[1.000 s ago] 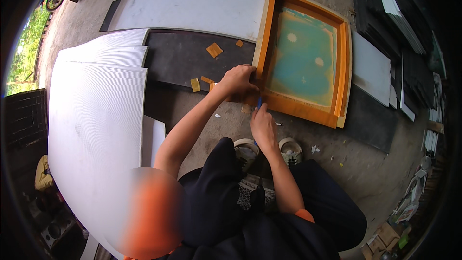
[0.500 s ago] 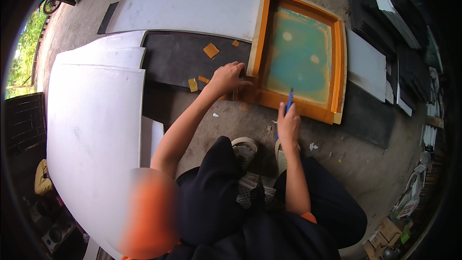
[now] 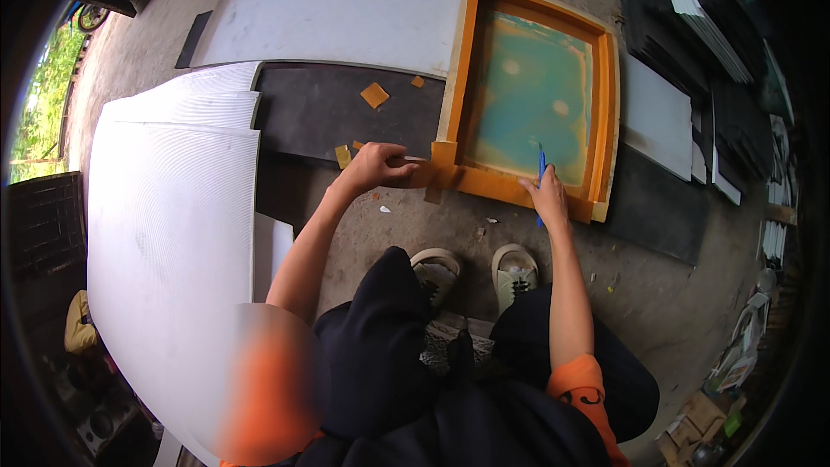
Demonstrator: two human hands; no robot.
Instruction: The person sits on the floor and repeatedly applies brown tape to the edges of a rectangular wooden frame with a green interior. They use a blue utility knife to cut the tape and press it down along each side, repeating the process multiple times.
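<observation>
A shallow rectangular frame or tray (image 3: 612,95) with orange-brown walls and a blue-green inner floor lies in front of me. An orange-brown strip (image 3: 493,185) runs along its near side and sticks out past the near left corner. My left hand (image 3: 380,166) pinches the free left end of this strip, fingers closed. In my right hand (image 3: 551,199) is a slim blue tool (image 3: 542,160), upright, like a pen or craft knife; its exact kind is unclear. That hand is at the near wall, its thumb close to the strip. A short orange-brown piece (image 3: 443,154) covers the near left corner.
Orange-brown scraps (image 3: 374,95) lie on a dark board (image 3: 303,104) left of the frame. Large white panels (image 3: 173,207) stretch along my left, another white panel (image 3: 346,22) beyond. Stacked dark and white sheets (image 3: 692,26) stand at the right. My shoes (image 3: 515,268) are close to the frame.
My left hand has moved left and down from the frame's corner with the strip's end. My right hand has shifted right, the blue tool now upright at the near wall.
</observation>
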